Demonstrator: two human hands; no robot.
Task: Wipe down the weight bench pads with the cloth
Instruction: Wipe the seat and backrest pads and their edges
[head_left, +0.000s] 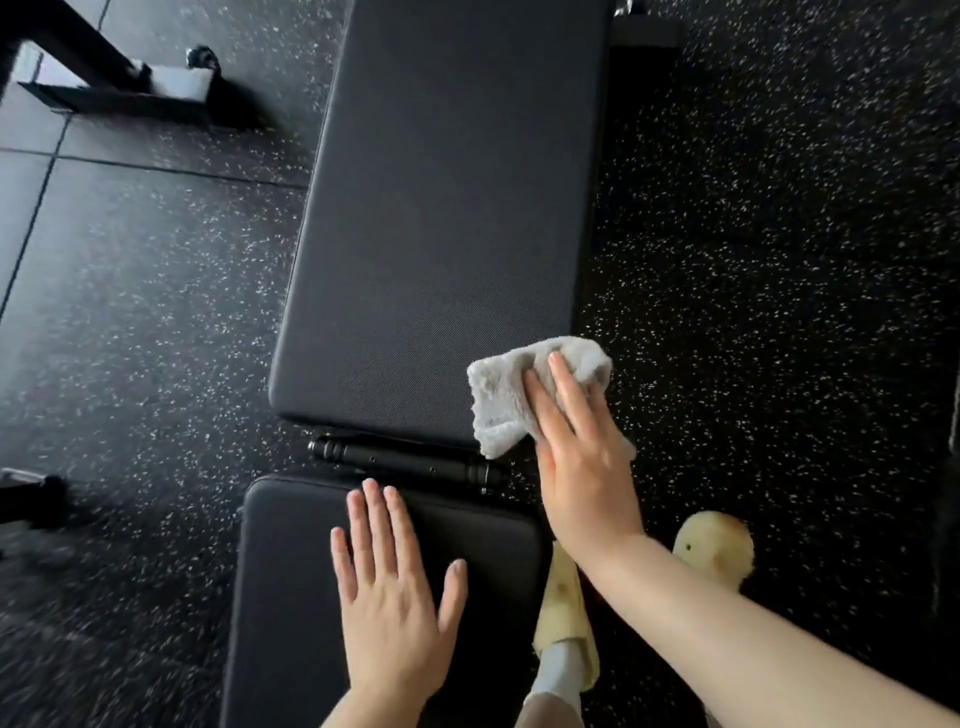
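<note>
Cloth (519, 395) lies bunched on the near right corner of the long back pad (441, 234), pressed flat under the right hand (582, 452), fingers straight rather than curled around it. The pad's long axis runs away from that hand toward the far end, unwiped surface lying far and left. The left hand (395, 587) rests spread on the seat pad (291, 597), holding nothing. The pad's far end is cut off, and any wetness on it is hard to judge.

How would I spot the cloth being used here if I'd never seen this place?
Find the long black back pad of the bench on the speckled floor. At its near right corner, the right hand presses down a crumpled cloth. It is pale grey and fluffy, the only light, soft thing against the dark pads.
</note>
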